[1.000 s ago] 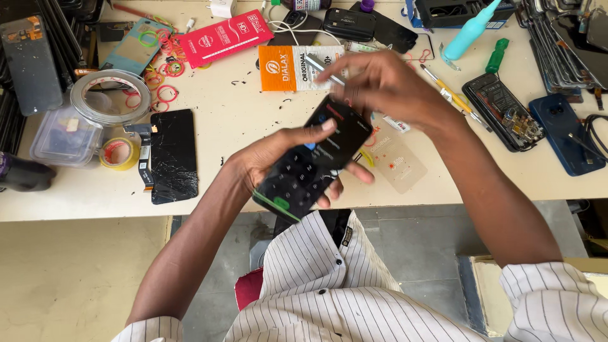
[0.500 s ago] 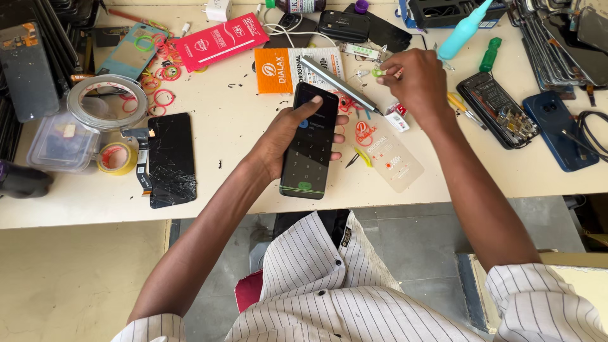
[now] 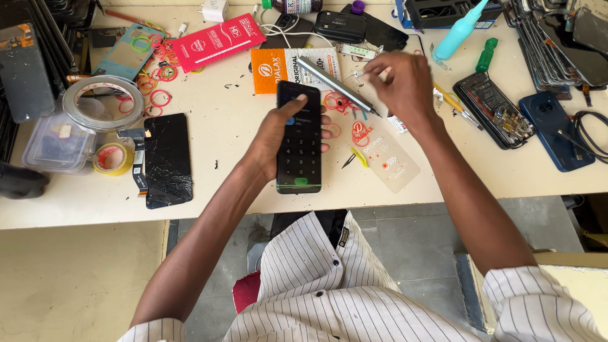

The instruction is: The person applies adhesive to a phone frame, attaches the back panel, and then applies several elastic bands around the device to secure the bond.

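Fingers of left hand wrap black phone.

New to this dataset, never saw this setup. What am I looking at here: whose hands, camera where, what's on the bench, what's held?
There is no machine here: a person in a striped shirt works with bare hands, and the single camera sits on their head, looking down at a pale workbench.

The left hand holds a black phone with its screen lit, thumb on the glass. The right hand is raised over the bench next to a grey metal tool; whether it grips anything is blurred.

Around them lie a cracked screen panel, rolls of tape, rubber bands, red and orange packets, a teal bottle, a green screwdriver, an opened phone and a blue phone back.
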